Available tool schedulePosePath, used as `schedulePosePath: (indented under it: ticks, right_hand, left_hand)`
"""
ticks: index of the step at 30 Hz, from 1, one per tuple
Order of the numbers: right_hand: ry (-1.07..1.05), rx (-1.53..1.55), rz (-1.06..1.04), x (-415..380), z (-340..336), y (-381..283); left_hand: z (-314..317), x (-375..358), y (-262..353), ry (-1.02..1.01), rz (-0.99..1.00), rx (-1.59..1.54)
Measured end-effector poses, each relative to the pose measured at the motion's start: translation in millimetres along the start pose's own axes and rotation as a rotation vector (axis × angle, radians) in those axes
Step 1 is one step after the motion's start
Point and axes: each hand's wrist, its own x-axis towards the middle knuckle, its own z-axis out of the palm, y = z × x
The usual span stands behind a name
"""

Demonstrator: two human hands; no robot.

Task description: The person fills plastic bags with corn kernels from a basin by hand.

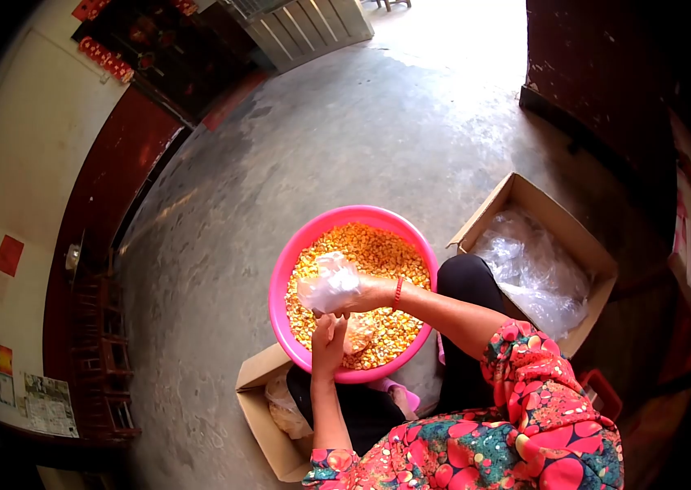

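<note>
A pink basin (282,260) full of yellow-orange corn kernels (378,249) stands on the floor before my knees. Over the kernels, my right hand (370,294), with a red band at the wrist, is closed on a crumpled clear plastic bag (335,282), which hides its fingers. My left hand (329,341) comes up from below with its fingers pinched together at the bag's lower side, just beneath the right hand. A clear bag part with corn in it (359,333) shows beside my left fingers, low over the kernels.
At the right, an open cardboard box (606,273) holds clear plastic bags (537,265). Another cardboard box (259,408) with a filled bag (286,412) stands by my left leg. Wooden stools (104,359) line the left wall. Grey concrete floor (223,220) stretches toward the bright doorway.
</note>
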Motion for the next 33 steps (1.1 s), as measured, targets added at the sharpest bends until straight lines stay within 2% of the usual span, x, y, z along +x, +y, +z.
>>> schedulePosePath:
  ticks: [1,2,4,6,8,10,12,14,15,16,19,22,24,26,28,30,33]
  right_hand:
    - [0.031,-0.159,-0.22,0.4,0.6,9.3]
    - [0.017,-0.207,-0.302,1.1,-1.8,13.0]
    - [0.027,-0.034,-0.291,0.7,-10.3,-2.5]
    - [0.099,0.425,0.04,1.9,-18.3,-8.7]
    - [0.284,0.504,0.118,3.9,-33.5,-33.1]
    - [0.501,0.797,0.159,5.9,-41.9,-23.6]
    - [0.59,0.761,0.151,4.6,-53.2,-21.6]
    - [0.831,0.761,0.151,7.4,-60.4,-23.6]
    - [0.825,0.794,0.083,5.7,-68.6,-23.5]
    - [0.891,0.788,0.086,3.7,-73.1,-25.5]
    - [0.917,0.726,0.101,-0.4,-79.2,-19.3]
    - [0.381,0.204,0.348,-0.5,-69.3,-8.9]
    - [0.01,-0.508,0.15,-2.9,-54.4,3.2]
    - [-0.364,-0.551,0.285,-5.7,-34.9,9.8]
    - [-0.588,-0.537,0.341,-8.5,-20.3,8.3]
    - [-0.609,-0.587,0.338,-7.3,-13.1,10.0]
    - [-0.4,-0.673,0.229,-9.0,-12.8,14.1]
  left_hand:
    - [2.2,2.4,-5.6,0.005,0.009,-0.091]
    - [3.0,3.1,-9.4,0.012,0.017,-0.18]
    - [-0.3,3.2,-3.9,0.005,-0.02,-0.227]
    - [-0.8,6.4,8.7,-0.028,-0.084,-0.33]
    - [3.0,8.1,26.6,0.028,-0.066,-0.284]
    - [2.9,7.2,29.8,0.028,-0.065,-0.259]
    - [2.6,8.1,27.7,0.037,-0.057,-0.289]
    - [3.8,9.0,23.8,0.054,-0.036,-0.352]
    - [4.6,9.4,21.7,0.091,-0.024,-0.383]
    - [3.9,8.9,20.2,0.091,-0.026,-0.382]
    - [-0.5,7.1,17.9,0.102,-0.072,-0.459]
    - [2.3,8.2,19.5,0.029,-0.17,-0.262]
    - [5.1,8.8,21.9,0.029,-0.146,-0.203]
    - [6.1,7.6,19.0,0.048,-0.134,-0.144]
    - [5.8,5.9,19.5,0.064,-0.137,-0.123]
    - [4.3,5.8,22.0,0.162,-0.056,-0.23]
    - [-4.0,7.1,33.6,0.197,-0.046,-0.274]
